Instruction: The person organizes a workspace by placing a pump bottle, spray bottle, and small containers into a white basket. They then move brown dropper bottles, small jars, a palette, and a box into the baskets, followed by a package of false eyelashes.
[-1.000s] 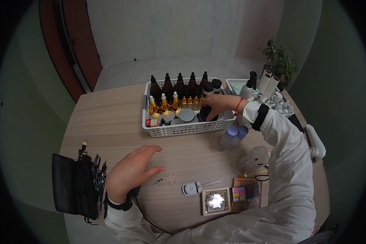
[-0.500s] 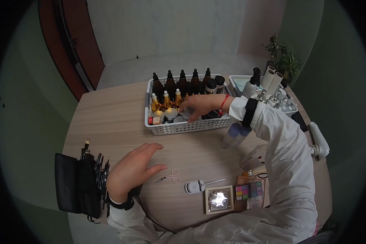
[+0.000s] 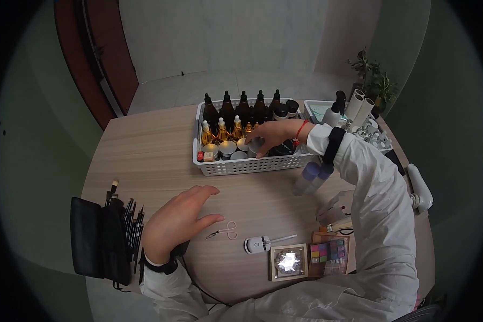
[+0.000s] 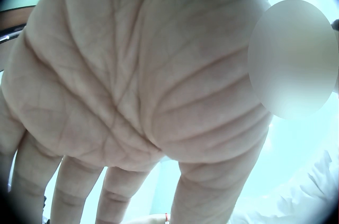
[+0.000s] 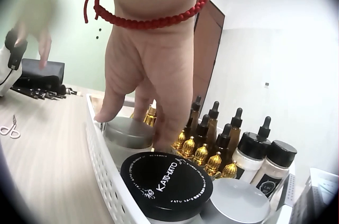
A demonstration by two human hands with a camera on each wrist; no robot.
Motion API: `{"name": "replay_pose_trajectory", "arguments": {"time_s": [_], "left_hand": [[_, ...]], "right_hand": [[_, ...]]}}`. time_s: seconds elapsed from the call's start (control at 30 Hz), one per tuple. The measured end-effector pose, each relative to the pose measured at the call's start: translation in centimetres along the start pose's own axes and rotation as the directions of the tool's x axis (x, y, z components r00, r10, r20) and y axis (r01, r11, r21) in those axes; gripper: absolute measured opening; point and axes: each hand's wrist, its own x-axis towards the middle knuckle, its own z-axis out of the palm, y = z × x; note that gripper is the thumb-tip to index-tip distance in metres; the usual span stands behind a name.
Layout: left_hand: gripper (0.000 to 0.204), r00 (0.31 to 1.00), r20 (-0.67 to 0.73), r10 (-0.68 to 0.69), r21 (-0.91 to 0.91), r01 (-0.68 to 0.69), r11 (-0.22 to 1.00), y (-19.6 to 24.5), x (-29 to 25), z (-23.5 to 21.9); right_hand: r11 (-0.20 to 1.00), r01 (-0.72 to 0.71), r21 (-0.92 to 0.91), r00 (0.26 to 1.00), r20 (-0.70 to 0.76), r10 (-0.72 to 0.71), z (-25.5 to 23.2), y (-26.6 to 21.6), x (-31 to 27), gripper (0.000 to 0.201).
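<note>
In the right wrist view my right hand [image 5: 151, 76] reaches down into a white basket [image 5: 103, 166], its thumb and fingers round a wide jar with a grey lid [image 5: 127, 133]. Beside that jar sits a black-lidded jar [image 5: 167, 184] with white lettering, and another grey-lidded jar [image 5: 238, 201] stands past it. Golden dropper bottles [image 3: 221, 131] and dark dropper bottles [image 3: 243, 110] fill the rows behind. My left hand [image 3: 177, 222] hangs over the table, holding nothing, its palm [image 4: 116, 76] bare in the left wrist view. Pink-handled scissors [image 3: 228, 231] lie near its thumb.
A black brush case [image 3: 94, 236] with several brushes lies at the left. Along the front are a white device [image 3: 257, 244], a framed compact [image 3: 288, 263] and a colour palette [image 3: 328, 251]. Purple-capped bottles [image 3: 309, 174] stand below my right forearm; a second basket [image 3: 316, 107] is behind.
My right hand has left the black-lidded jar and shifted left to the grey-lidded jar, its fingers coming down round it. My left hand stays about where it was.
</note>
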Motion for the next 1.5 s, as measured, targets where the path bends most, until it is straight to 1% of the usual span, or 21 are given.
{"name": "replay_pose_trajectory", "arguments": {"time_s": [0.07,0.17,0.27,0.4,0.47,0.57,0.6,0.63,0.7,0.73,0.83,0.93,0.97,1.03,1.1,1.17,1.2,1.27,1.33,1.4,1.5], "left_hand": [[0.053,1.000,0.011,-0.014,0.002,0.014,1.000,0.0,0.0,-0.1],[0.053,0.999,-0.024,0.023,-0.005,-0.023,1.000,-0.3,-0.2,0.1],[0.053,0.999,-0.018,0.031,-0.003,-0.031,1.000,-0.6,0.0,0.3],[0.054,1.000,0.000,0.022,0.001,-0.022,1.000,-0.3,0.1,0.3],[0.054,1.000,0.008,0.010,0.004,-0.010,1.000,-0.2,0.0,0.2],[0.054,1.000,0.002,0.008,0.004,-0.008,1.000,-0.3,-0.1,0.1],[0.054,1.000,-0.009,0.021,0.001,-0.021,1.000,-0.3,-0.1,0.0],[0.053,0.999,-0.021,0.034,-0.003,-0.034,0.999,-0.4,-0.1,0.0],[0.053,0.999,-0.022,0.032,0.000,-0.032,0.999,-0.3,0.0,0.1],[0.053,0.999,-0.021,0.030,0.005,-0.030,1.000,-0.3,0.0,0.1],[0.053,1.000,-0.013,0.019,0.010,-0.019,1.000,-0.2,0.0,0.2],[0.051,0.999,-0.018,0.031,0.012,-0.031,0.999,0.2,-0.1,0.4],[0.051,1.000,0.008,0.025,0.009,-0.025,1.000,0.5,-0.3,0.3],[0.050,0.996,-0.044,0.080,0.024,-0.079,0.997,1.2,-0.8,0.2],[0.051,0.996,-0.049,0.080,0.054,-0.077,0.996,2.0,-1.6,0.2],[0.051,0.994,-0.070,0.089,0.085,-0.083,0.993,3.2,-2.3,0.4],[0.052,0.992,-0.074,0.101,0.112,-0.092,0.989,3.9,-2.6,0.4],[0.052,0.987,-0.100,0.123,0.147,-0.108,0.983,5.4,-2.5,0.4],[0.050,0.966,-0.132,0.224,0.183,-0.198,0.963,7.6,-2.0,0.7],[0.051,0.950,-0.165,0.266,0.197,-0.232,0.952,9.5,-0.8,1.5],[0.055,0.918,-0.213,0.336,0.212,-0.292,0.933,11.8,2.6,3.6]], "right_hand": [[1.000,-0.023,0.012,1.000,0.000,0.023,-0.3,0.2,-0.2,0.062],[0.997,0.072,-0.004,0.997,-0.021,-0.072,-1.8,1.1,-1.6,0.055],[0.999,0.044,0.024,0.996,-0.079,-0.042,-1.6,1.4,-1.8,0.054],[0.994,0.078,0.080,0.995,-0.076,-0.072,-0.5,0.6,-1.3,0.054],[0.997,0.070,0.043,0.997,0.011,-0.070,-0.5,0.2,-1.2,0.056],[0.999,0.047,0.014,0.997,-0.056,-0.046,-1.3,1.6,-1.3,0.063],[0.998,0.062,0.032,0.997,-0.048,-0.061,-1.5,2.1,-1.4,0.074],[0.998,0.062,0.032,0.997,-0.046,-0.060,-1.5,2.5,-1.6,0.074],[0.998,-0.064,-0.005,0.986,0.155,0.064,-1.5,3.0,-2.2,0.080],[0.998,-0.064,-0.001,0.985,0.163,0.064,-1.5,2.9,-2.3,0.080],[0.987,-0.109,-0.116,0.989,0.087,0.119,-1.1,1.8,-3.1,0.083],[0.984,-0.110,-0.137,0.981,-0.176,0.085,-2.6,0.8,-5.6,0.073],[0.989,-0.102,-0.112,0.967,-0.246,0.072,-3.7,0.1,-7.3,0.068],[0.979,-0.125,-0.162,0.908,-0.416,0.048,-6.0,-2.1,-11.8,0.060],[0.958,-0.083,-0.274,0.804,-0.586,-0.098,-6.8,-3.6,-17.5,0.054],[0.950,-0.058,-0.307,0.688,-0.701,-0.185,-5.9,-4.9,-23.4,0.050],[0.936,-0.156,-0.316,0.686,-0.716,-0.127,-5.1,-5.8,-26.4,0.052],[0.939,-0.227,-0.257,0.646,-0.762,-0.053,-3.0,-8.3,-31.4,0.056],[0.975,-0.213,-0.067,0.553,-0.831,0.063,-0.2,-11.5,-34.2,0.058],[0.980,-0.172,0.099,0.463,-0.870,0.169,2.7,-13.7,-35.9,0.059],[0.985,-0.060,0.164,0.449,-0.877,0.174,5.8,-14.1,-36.5,0.056]]}}
